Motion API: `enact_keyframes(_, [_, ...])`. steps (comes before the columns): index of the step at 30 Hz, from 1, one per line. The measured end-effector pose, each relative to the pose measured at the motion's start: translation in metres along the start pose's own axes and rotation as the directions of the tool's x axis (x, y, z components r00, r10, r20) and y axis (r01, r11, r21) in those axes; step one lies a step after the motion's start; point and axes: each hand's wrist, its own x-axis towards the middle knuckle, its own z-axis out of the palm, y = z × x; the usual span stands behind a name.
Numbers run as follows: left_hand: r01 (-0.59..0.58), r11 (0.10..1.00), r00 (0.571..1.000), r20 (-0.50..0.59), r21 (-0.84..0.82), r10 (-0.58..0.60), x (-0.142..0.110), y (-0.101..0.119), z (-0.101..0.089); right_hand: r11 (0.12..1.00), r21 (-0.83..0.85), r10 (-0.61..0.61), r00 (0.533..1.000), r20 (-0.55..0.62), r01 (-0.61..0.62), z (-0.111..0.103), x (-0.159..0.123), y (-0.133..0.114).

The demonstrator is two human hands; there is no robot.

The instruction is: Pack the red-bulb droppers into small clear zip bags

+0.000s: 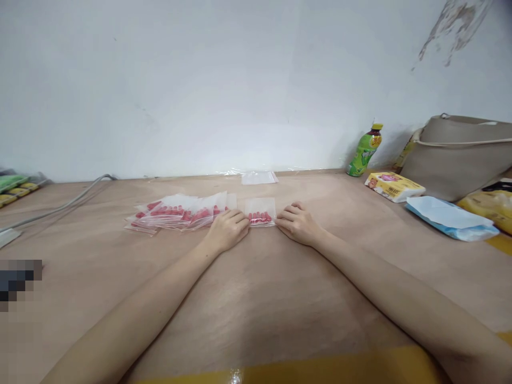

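Observation:
A small clear zip bag lies flat on the brown-covered table in front of me, with several red pieces lined up along its near edge. My left hand rests at its lower left corner, fingers curled together on the edge. At the lower right corner, the bent fingers of my right hand close on the other edge; both thumbs are mostly hidden. Just left of my left hand, a spread pile of similar bags holds more red pieces. Behind the middle bag sits a stack of flat clear bags.
Along the wall on the right stand a green drink bottle, a yellow tissue pack and a grey bag. A blue and white packet lies nearer. A grey cable crosses the left side. Yellow tape runs along the front.

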Motion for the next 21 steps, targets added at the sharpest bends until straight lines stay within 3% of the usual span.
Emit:
enact_keyframes(9, [-0.085,0.995,0.996,-0.030,-0.058,0.083,0.035,0.022,0.027,0.998,0.017,0.056,0.998,0.030,-0.057,0.003,0.006,-0.011])
enact_keyframes(21, [-0.168,0.985,0.986,-0.012,-0.038,0.168,0.036,0.021,0.027,0.999,0.001,0.054,0.997,0.055,-0.054,-0.001,0.011,-0.012])
